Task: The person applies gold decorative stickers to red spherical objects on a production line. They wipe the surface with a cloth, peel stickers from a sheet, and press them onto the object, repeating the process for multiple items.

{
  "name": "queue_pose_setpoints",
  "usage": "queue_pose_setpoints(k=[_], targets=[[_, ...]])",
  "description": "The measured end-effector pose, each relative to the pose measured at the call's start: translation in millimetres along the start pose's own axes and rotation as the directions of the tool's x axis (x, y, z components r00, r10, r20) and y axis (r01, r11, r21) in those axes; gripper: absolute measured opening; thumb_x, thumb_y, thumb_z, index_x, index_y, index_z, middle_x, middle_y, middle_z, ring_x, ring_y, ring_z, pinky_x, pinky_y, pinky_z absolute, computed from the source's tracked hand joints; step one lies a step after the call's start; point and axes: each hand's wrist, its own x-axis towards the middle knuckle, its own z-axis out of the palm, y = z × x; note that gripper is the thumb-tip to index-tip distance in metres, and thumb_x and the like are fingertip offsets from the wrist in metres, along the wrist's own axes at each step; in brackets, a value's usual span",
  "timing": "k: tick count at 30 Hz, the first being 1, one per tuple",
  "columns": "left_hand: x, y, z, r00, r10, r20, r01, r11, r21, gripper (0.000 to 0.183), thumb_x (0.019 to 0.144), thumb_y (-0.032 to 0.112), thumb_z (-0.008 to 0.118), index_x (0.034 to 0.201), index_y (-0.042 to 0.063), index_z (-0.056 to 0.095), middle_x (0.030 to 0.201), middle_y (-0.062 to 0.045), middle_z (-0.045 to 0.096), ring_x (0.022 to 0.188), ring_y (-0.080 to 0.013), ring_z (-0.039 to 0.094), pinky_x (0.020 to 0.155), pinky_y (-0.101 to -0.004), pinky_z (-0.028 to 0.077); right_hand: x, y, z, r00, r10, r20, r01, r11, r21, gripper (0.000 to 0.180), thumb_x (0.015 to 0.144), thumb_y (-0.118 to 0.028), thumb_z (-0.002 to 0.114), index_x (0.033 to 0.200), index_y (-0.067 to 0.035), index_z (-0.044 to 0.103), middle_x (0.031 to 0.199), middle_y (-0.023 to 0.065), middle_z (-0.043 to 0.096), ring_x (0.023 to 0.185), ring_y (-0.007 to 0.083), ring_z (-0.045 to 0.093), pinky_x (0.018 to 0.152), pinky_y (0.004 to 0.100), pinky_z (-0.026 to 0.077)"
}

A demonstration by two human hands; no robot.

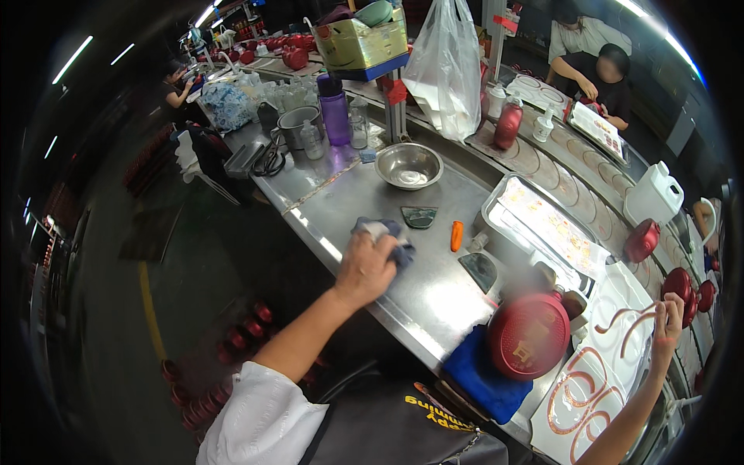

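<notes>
My left hand (366,267) presses a blue-grey and white cloth (401,250) onto the metal table near its front edge. At the far right, my right hand (667,319) is raised over white decal sheets (567,424), with curved reddish-gold decal strips (630,331) at its fingertips. Between the hands, a round flat red bottle (529,337) with gold markings lies on a folded blue cloth (485,378). Dark green scraper-like pieces (419,217) (479,272) and an orange object (457,236) lie beyond my left hand. The bottle's neck area is partly blurred.
A steel bowl (409,167), purple bottle (333,113) and scissors (268,163) stand or lie farther back. A metal tray (494,200) holds printed sheets. Beyond runs a line with red bottles (508,125) and a white jug (654,195). Co-workers (607,87) (174,93) are across and at left.
</notes>
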Motion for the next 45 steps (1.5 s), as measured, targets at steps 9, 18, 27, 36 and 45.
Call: queue_pose_setpoints(k=[9, 18, 27, 36, 45], targets=[[23, -41, -35, 0.962, -0.172, 0.211, 0.115, 0.960, 0.257, 0.043, 0.089, 0.035, 0.071, 0.126, 0.014, 0.064, 0.118, -0.023, 0.061, 0.127, -0.0435, 0.045, 0.107, -0.0548, 0.032, -36, -14, -15, 0.991, 0.094, 0.094, -0.093, 0.996, -0.016, 0.025, 0.105, -0.016, 0.056, 0.087, 0.001, 0.057, 0.116, 0.0114, 0.054, 0.106, 0.0207, 0.053, 0.094, 0.0292, 0.040], [44, 44, -10, 0.983, 0.168, -0.072, -0.182, 0.937, -0.297, 0.014, 0.090, 0.023, 0.070, 0.087, 0.009, 0.068, 0.086, -0.013, 0.064, 0.094, -0.0343, 0.059, 0.090, -0.0455, 0.042, -51, -83, -50, 0.970, 0.167, 0.178, -0.155, 0.985, -0.078, 0.026, 0.108, -0.018, 0.053, 0.090, 0.000, 0.060, 0.124, 0.0123, 0.054, 0.113, 0.0203, 0.052, 0.100, 0.0319, 0.038], [50, 138, 7, 0.940, 0.336, -0.057, -0.285, 0.684, -0.672, 0.015, 0.091, 0.022, 0.071, 0.086, 0.008, 0.068, 0.082, -0.012, 0.063, 0.086, -0.0316, 0.057, 0.090, -0.0423, 0.042, -73, -188, -52, 0.955, -0.136, 0.265, 0.171, 0.978, -0.116, 0.020, 0.102, -0.005, 0.055, 0.085, 0.003, 0.063, 0.127, 0.0167, 0.058, 0.122, 0.0262, 0.054, 0.103, 0.0368, 0.039], [73, 218, 2, 0.748, 0.662, 0.048, -0.189, 0.283, -0.940, 0.057, 0.084, 0.038, 0.073, 0.130, 0.006, 0.062, 0.127, -0.018, 0.064, 0.113, -0.0368, 0.054, 0.102, -0.0462, 0.042, -91, -265, -19, 0.969, -0.174, 0.175, 0.156, 0.981, 0.115, 0.009, 0.086, -0.007, 0.074, 0.085, 0.000, 0.069, 0.118, 0.0193, 0.062, 0.092, 0.0214, 0.064, 0.074, 0.0308, 0.046], [64, 230, -11, 0.600, 0.577, 0.554, 0.594, 0.143, -0.792, 0.015, 0.095, 0.011, 0.064, 0.104, -0.001, 0.063, 0.087, -0.009, 0.064, 0.085, -0.0214, 0.065, 0.079, -0.0311, 0.051, -95, -265, 20, 0.994, -0.054, 0.098, 0.028, 0.968, 0.249, 0.014, 0.087, -0.009, 0.074, 0.080, -0.001, 0.065, 0.111, 0.0147, 0.064, 0.089, 0.0253, 0.065, 0.077, 0.0333, 0.050]])
